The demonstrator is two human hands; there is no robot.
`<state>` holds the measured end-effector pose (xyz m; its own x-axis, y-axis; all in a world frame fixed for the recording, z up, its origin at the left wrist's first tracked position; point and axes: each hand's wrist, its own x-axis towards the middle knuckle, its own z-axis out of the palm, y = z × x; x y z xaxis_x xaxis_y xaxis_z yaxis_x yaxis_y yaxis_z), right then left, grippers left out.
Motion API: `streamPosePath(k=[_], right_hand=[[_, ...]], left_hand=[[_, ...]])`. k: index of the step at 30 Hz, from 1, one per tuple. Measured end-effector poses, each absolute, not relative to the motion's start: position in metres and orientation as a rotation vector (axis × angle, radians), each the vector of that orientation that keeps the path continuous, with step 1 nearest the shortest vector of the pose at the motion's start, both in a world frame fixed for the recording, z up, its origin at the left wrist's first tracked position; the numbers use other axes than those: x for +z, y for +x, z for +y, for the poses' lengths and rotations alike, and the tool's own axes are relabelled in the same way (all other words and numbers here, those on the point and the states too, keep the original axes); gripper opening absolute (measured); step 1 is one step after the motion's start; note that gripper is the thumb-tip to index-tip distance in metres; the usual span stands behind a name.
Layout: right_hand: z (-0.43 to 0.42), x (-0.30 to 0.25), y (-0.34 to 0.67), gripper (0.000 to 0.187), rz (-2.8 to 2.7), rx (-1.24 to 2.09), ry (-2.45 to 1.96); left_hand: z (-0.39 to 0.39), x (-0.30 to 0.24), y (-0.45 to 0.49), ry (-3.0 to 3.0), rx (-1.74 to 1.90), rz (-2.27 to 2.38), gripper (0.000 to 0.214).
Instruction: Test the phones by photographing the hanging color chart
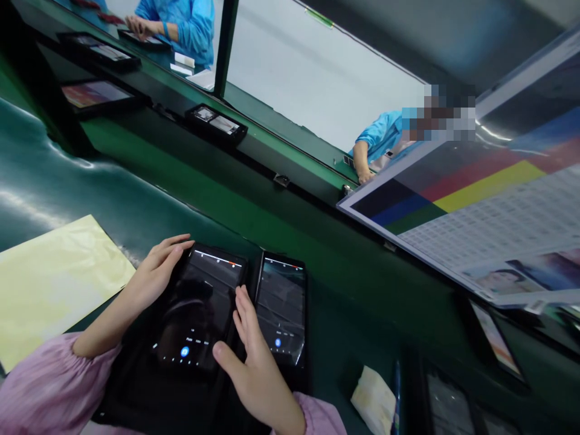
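Two dark tablets lie side by side in black holders on the green bench in front of me. The left tablet [199, 308] shows a dim camera screen with a blue button. My left hand [151, 275] rests on its left edge, fingers stretched flat over the top corner. My right hand [251, 356] lies between the two, fingers extended along the left tablet's right edge, thumb on its lower screen. The right tablet [281, 309] shows the same dim screen and is untouched.
A yellow sheet [49, 278] lies at the left. A colour test chart [489, 205] slopes at the right. More devices in black trays [216, 124] sit on the green conveyor behind. Two people in blue coats work across the line. A white cloth [374, 399] lies at bottom right.
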<state>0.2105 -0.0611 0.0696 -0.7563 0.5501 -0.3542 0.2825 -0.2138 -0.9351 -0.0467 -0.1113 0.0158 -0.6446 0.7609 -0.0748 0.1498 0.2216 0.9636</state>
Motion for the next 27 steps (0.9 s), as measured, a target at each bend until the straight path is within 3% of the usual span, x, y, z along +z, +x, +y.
streamPosePath(k=[3, 9, 14, 17, 22, 25, 27], right_hand=[[-0.059, 0.067, 0.211, 0.079, -1.667, 2.092, -0.979], [-0.056, 0.062, 0.211, 0.056, -1.334, 2.152, -0.945], [-0.052, 0.066, 0.213, 0.050, -1.368, 2.115, -0.917], [-0.035, 0.071, 0.226, 0.052, -1.562, 1.902, -0.956], [0.030, 0.072, 0.259, 0.071, -2.095, 1.018, -1.341], [0.076, 0.058, 0.268, 0.073, -2.122, 0.951, -1.415], [0.099, 0.047, 0.269, 0.062, -2.106, 1.012, -1.427]], left_hand=[[-0.111, 0.020, -0.043, 0.697, 1.519, 1.868, 0.047], [-0.110, 0.020, -0.039, 0.529, 1.569, 1.758, 0.064], [-0.110, 0.021, -0.039, 0.487, 1.624, 1.693, 0.069], [-0.112, 0.019, -0.039, 0.470, 1.642, 1.681, 0.069], [-0.111, 0.011, -0.036, 0.490, 1.683, 1.632, 0.061], [-0.109, 0.008, -0.033, 0.539, 1.701, 1.592, 0.055], [-0.108, 0.008, -0.034, 0.582, 1.742, 1.602, 0.053]])
